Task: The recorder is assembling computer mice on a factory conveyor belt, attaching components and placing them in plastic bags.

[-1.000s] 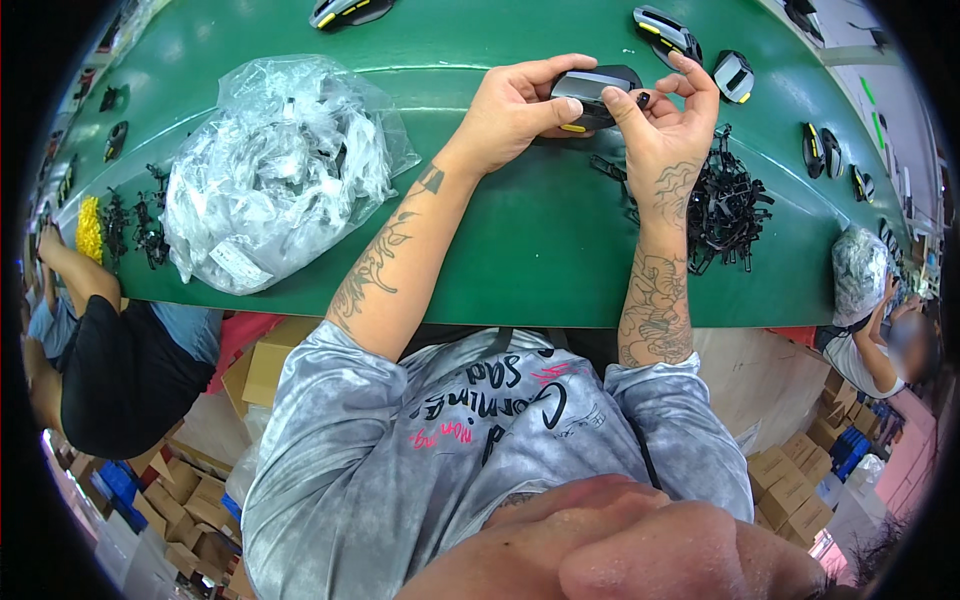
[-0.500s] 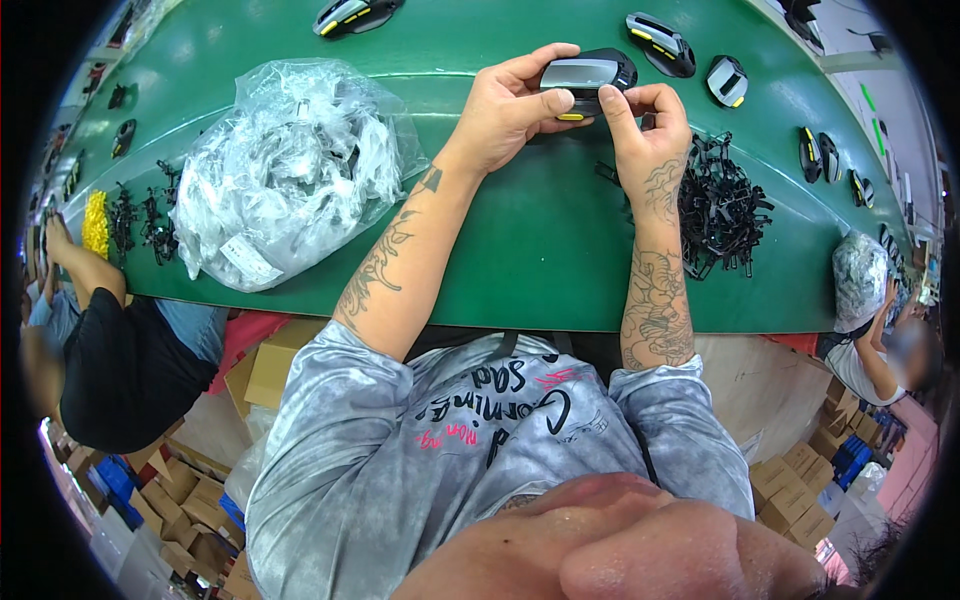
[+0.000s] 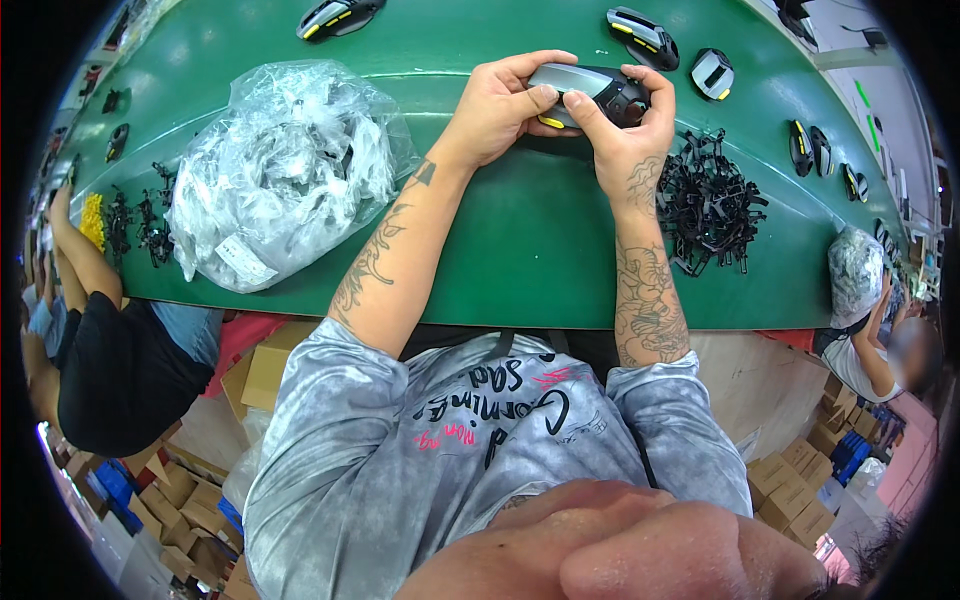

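Note:
Above the green table I hold a grey-and-black computer mouse (image 3: 566, 79) with a yellow side strip. My left hand (image 3: 497, 108) grips its left end, thumb on top and index finger along the far edge. Around the darker right end curl the fingers of my right hand (image 3: 632, 125), its thumb pressing on the near side. My palms and fingers hide part of the underside. Just right of my right wrist lies a tangled heap of small black plastic parts (image 3: 712, 203). A clear plastic bag (image 3: 290, 170) full of wrapped pieces sits left of my left forearm.
Similar mice lie along the far side, including one at far left (image 3: 340, 17) and one at far right (image 3: 642, 38). Yellow parts (image 3: 93, 222) are heaped at left. People sit at both sides; a second bag (image 3: 855, 275) stands by the right one. Cardboard boxes (image 3: 795, 490) lie below.
The mouse in my hands has turned, showing more of its dark right end, and my right-hand fingers now wrap around that end. The mice on the far side appear slightly further left.

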Demonstrator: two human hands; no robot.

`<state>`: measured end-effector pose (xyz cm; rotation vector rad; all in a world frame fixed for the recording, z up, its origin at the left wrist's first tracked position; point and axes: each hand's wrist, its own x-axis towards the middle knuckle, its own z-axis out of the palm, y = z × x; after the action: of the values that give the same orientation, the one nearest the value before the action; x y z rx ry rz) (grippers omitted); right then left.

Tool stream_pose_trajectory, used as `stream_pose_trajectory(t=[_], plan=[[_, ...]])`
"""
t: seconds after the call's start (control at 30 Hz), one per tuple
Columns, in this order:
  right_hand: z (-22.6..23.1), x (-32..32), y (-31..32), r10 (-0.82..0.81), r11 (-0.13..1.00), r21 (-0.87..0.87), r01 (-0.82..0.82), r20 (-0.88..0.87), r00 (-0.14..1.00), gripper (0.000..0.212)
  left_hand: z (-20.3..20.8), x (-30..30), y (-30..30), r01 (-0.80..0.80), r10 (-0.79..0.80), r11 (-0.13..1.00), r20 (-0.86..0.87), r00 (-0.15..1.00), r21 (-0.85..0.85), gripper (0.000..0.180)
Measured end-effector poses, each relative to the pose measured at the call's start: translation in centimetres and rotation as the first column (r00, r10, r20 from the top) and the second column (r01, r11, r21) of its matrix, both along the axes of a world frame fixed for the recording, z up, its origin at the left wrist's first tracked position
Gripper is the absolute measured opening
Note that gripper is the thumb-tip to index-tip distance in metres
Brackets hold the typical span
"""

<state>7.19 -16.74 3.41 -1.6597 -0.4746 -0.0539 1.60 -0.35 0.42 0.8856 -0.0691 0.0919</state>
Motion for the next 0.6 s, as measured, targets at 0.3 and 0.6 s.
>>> stream_pose_trajectory(t=[0.3,0.6], plan=[[-0.5,0.1,0.1,0.065,0.995,-0.088,-0.056,0.100,0.993,0.069,-0.2,-0.5,0.6,-0.052,0.050,0.997,0.031,0.998,0.058,0.044],[0.5,0.6,-0.7,0.222,0.965,0.131,-0.227,0.052,0.974,0.055,0.1,-0.4,0.5,0.040,-0.034,0.980,0.037,0.999,-0.193,0.047]])
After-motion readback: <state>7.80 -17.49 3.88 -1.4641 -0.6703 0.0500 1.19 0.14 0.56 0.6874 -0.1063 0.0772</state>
